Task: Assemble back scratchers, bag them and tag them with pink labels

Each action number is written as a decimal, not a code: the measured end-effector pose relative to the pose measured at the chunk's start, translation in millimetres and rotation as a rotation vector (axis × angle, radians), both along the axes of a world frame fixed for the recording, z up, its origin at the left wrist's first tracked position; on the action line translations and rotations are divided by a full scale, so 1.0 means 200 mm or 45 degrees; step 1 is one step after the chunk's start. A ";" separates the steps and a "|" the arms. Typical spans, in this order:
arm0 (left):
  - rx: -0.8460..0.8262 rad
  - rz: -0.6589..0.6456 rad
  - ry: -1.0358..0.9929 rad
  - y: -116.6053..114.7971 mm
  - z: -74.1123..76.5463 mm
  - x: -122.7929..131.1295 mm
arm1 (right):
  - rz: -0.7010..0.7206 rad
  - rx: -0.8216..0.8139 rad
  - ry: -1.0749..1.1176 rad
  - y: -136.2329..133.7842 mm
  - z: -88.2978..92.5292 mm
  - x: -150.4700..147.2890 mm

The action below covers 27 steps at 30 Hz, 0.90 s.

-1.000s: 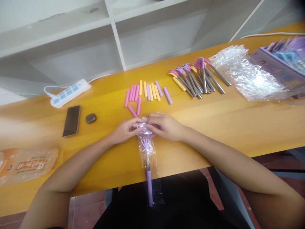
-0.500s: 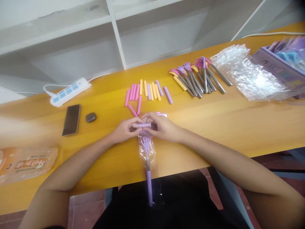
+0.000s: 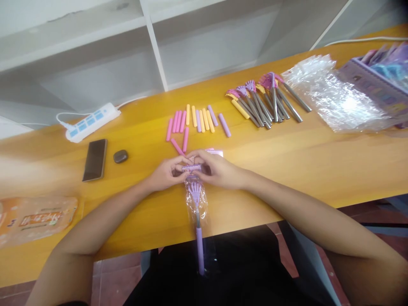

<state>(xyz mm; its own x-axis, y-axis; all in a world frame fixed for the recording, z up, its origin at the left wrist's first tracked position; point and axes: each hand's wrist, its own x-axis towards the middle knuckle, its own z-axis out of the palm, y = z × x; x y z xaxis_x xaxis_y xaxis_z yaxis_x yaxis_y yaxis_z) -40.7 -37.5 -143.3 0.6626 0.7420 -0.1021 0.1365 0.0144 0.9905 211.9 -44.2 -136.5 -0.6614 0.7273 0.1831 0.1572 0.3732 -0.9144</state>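
My left hand (image 3: 168, 173) and my right hand (image 3: 214, 168) meet near the front of the table, fingers pinched on a folded purple header card (image 3: 191, 168) from both sides. Below the card hangs a clear plastic bag (image 3: 205, 208). Inside that bag lies a purple back scratcher (image 3: 195, 194), hand-shaped head toward my fingers, metal shaft in the middle, purple handle reaching past the table edge over my lap. Just behind my right hand, a small stack of printed cards (image 3: 216, 152) is partly covered by my fingers.
Pink, yellow and purple handle tubes (image 3: 204, 120) lie beyond my hands. Back scratchers with bare metal shafts (image 3: 267, 104) are piled farther right, beside a clear plastic bag (image 3: 338, 93) and a purple box (image 3: 376, 80). Leftward are a phone (image 3: 94, 160), a black case (image 3: 120, 156), a power strip (image 3: 93, 122) and an orange-printed package (image 3: 38, 219).
Almost nothing differs. Both hands keep their pinch on the purple card, and the view has shifted very slightly.
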 end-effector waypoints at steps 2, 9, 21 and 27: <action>-0.005 -0.002 -0.011 0.00 0.00 0.00 | 0.038 -0.018 0.002 0.01 0.00 0.01; -0.001 -0.005 0.013 0.00 0.01 0.00 | 0.116 -0.063 -0.001 0.02 0.02 0.04; -0.030 -0.001 0.045 0.00 0.05 0.00 | -0.074 -0.489 0.036 -0.01 0.17 0.07; -0.033 0.004 -0.012 0.01 0.06 -0.01 | 0.095 -1.066 -0.092 -0.42 0.20 0.04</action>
